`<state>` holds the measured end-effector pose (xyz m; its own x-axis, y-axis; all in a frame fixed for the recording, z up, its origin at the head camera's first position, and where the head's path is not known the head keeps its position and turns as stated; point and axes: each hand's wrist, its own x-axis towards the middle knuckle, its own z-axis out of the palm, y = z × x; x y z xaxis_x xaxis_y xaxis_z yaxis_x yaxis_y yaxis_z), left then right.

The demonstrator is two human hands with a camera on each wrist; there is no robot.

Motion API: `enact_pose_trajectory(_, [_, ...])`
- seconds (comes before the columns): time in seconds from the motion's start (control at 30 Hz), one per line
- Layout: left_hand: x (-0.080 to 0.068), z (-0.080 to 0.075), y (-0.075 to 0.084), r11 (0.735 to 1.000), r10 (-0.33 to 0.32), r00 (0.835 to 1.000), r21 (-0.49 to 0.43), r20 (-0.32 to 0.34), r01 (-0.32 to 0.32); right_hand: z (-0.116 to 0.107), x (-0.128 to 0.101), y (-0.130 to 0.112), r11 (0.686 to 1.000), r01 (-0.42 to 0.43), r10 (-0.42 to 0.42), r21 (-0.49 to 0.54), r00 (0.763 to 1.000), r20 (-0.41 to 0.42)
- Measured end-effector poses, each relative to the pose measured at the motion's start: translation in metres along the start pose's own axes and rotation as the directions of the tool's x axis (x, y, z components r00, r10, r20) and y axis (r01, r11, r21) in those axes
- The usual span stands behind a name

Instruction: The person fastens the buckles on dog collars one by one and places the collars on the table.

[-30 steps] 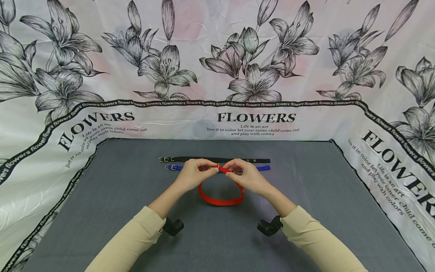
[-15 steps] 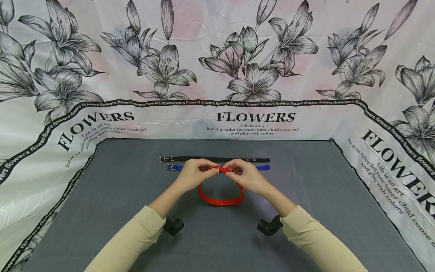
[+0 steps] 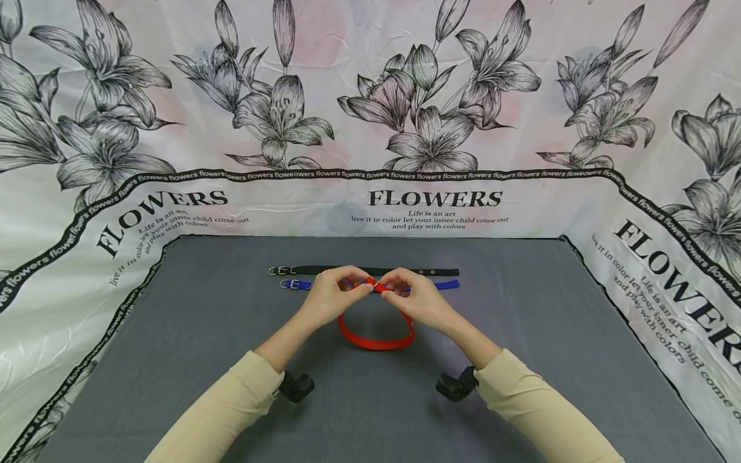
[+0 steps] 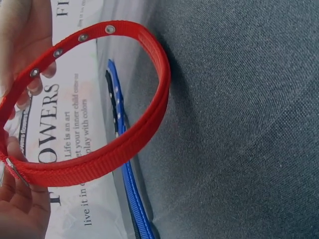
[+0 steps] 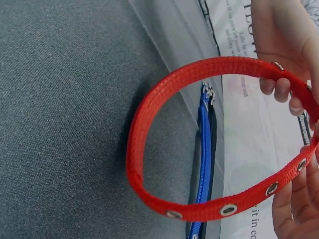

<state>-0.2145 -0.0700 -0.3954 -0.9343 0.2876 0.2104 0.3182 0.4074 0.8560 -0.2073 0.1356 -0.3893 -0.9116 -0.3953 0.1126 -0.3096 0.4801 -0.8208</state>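
Note:
A red collar (image 3: 376, 344) with metal eyelets is bent into a loop, its curve hanging below both hands. My left hand (image 3: 331, 297) pinches the buckle end, where a metal ring (image 4: 17, 171) shows in the left wrist view. On the other side my right hand (image 3: 421, 299) pinches the strap end that carries the eyelets (image 5: 229, 209). The two ends overlap between the fingertips, which nearly meet. Fingers partly hide the buckle.
Behind the hands a blue collar (image 3: 447, 285) and a black collar (image 3: 324, 271) lie straight, side by side, on the grey cloth (image 3: 202, 321). A white flower-printed sheet (image 3: 301, 206) borders the back and sides.
Both hands have come slightly closer together, and the metal ring at the overlap has shifted a little to the right. The blue and black collars stay where they were.

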Motion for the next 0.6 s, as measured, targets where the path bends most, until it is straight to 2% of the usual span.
enact_pose_trajectory(0.13, [0.0014,-0.0014,0.0001,0.999,-0.019,1.000,-0.036,-0.010,0.018,0.0008,0.0015,0.0052,1.000,-0.006,0.006,0.005,1.000,0.006])
enact_pose_trajectory(0.37, [0.0034,-0.0039,0.0057,0.989,-0.116,0.989,-0.101,-0.091,0.107,-0.0011,0.0004,0.0051,1.000,-0.009,0.009,0.001,1.000,0.007])
enact_pose_trajectory(0.6, [0.0034,0.0009,0.0042,0.986,-0.142,0.989,-0.091,-0.049,0.138,0.0010,0.0007,0.0030,1.000,0.010,-0.011,-0.011,1.000,-0.009])
